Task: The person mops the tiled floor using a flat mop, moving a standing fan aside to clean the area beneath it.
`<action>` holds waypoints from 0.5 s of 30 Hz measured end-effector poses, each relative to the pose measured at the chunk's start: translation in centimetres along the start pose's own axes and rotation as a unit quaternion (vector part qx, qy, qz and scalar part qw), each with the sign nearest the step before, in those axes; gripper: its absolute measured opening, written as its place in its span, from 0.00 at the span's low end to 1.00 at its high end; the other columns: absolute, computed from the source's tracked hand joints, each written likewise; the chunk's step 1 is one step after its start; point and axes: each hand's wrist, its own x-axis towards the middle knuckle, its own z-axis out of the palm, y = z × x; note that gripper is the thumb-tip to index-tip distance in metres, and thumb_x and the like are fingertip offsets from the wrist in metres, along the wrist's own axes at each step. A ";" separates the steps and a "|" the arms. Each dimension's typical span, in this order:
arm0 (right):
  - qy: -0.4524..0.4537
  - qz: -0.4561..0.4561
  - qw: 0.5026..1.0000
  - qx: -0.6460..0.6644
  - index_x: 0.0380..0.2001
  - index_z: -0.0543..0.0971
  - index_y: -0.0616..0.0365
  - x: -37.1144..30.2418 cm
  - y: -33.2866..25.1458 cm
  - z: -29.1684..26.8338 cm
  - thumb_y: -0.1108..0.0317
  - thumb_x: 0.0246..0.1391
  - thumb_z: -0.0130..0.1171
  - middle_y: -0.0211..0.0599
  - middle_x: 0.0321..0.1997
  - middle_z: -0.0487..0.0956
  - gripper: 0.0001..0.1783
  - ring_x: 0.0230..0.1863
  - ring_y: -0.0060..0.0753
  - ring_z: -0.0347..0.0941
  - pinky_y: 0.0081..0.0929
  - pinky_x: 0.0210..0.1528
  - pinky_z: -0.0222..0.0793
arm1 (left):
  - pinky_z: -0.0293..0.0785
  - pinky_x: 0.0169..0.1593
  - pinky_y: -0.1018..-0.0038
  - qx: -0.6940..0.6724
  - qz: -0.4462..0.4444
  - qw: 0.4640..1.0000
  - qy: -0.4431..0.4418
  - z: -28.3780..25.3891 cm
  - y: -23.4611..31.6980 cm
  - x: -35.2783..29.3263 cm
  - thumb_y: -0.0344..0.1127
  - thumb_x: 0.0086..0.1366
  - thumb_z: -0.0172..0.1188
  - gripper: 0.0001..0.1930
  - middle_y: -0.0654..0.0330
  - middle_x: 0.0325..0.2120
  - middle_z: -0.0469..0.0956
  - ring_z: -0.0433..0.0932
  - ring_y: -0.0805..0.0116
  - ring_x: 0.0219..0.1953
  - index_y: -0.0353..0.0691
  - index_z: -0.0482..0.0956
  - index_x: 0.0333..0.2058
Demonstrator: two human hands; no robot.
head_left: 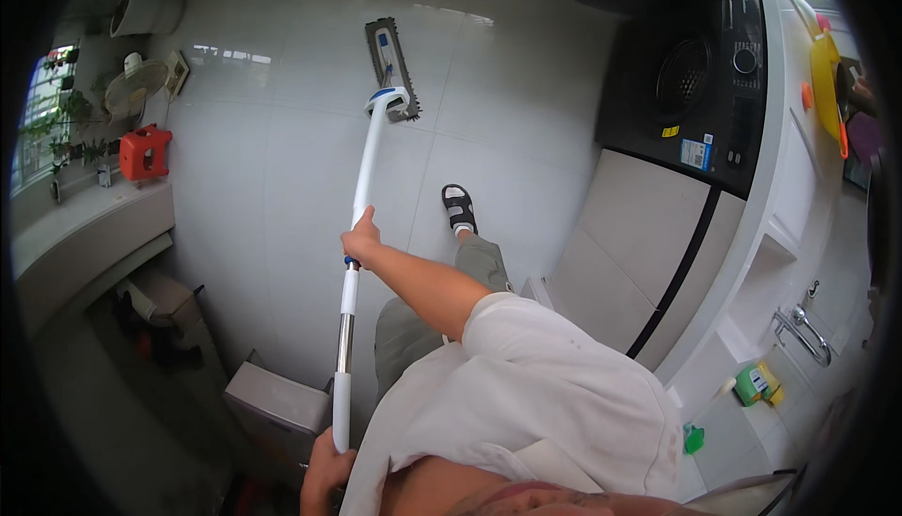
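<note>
A flat mop point(368, 161) with a long white pole slants up through the middle of the head view. Its narrow head point(393, 70), with a grey fringed pad, lies on the pale tiled floor at the far side. My right hand point(362, 239) reaches across my body and is closed around the pole just above a blue collar. Nearer to me, my left hand point(329, 469) wraps the upper end of the pole, its fingers partly hidden. Between the two hands, a bare metal section of the pole shows. My sandalled foot point(458, 208) stands on the floor right of the pole.
A dark washing machine point(681, 84) and beige cabinet fronts point(625, 253) line the right side, below a white counter with a faucet point(803, 333). On the left are a red stool point(146, 151), a fan point(136, 88) and a ledge point(85, 225). A bin point(277, 398) stands near my left hand.
</note>
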 end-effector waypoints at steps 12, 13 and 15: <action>0.236 -0.046 0.948 0.208 0.45 0.48 0.57 5.2 3.6 -21.2 0.81 0.42 0.45 0.46 0.28 0.65 0.27 0.15 0.29 0.65 0.26 0.08 0.64 | 0.68 0.37 0.68 0.213 0.192 0.951 -0.119 3.1 10.3 10.7 0.30 0.46 0.54 0.19 0.46 0.29 0.73 0.73 0.56 0.31 0.30 0.67 0.39; 0.252 -0.032 0.951 0.176 0.47 0.48 0.57 6.3 4.3 -23.6 0.81 0.43 0.44 0.45 0.28 0.65 0.27 0.15 0.29 0.65 0.26 0.08 0.64 | 0.68 0.39 0.65 0.220 0.193 0.947 -0.134 4.3 11.6 11.4 0.30 0.46 0.53 0.20 0.43 0.31 0.73 0.72 0.52 0.34 0.29 0.66 0.40; 0.289 -0.032 0.941 0.173 0.48 0.48 0.57 6.8 5.2 -25.8 0.80 0.44 0.44 0.44 0.28 0.66 0.27 0.15 0.27 0.66 0.24 0.09 0.64 | 0.67 0.41 0.63 0.213 0.184 0.947 -0.154 6.6 12.5 12.3 0.30 0.47 0.52 0.20 0.40 0.32 0.72 0.72 0.48 0.37 0.29 0.66 0.40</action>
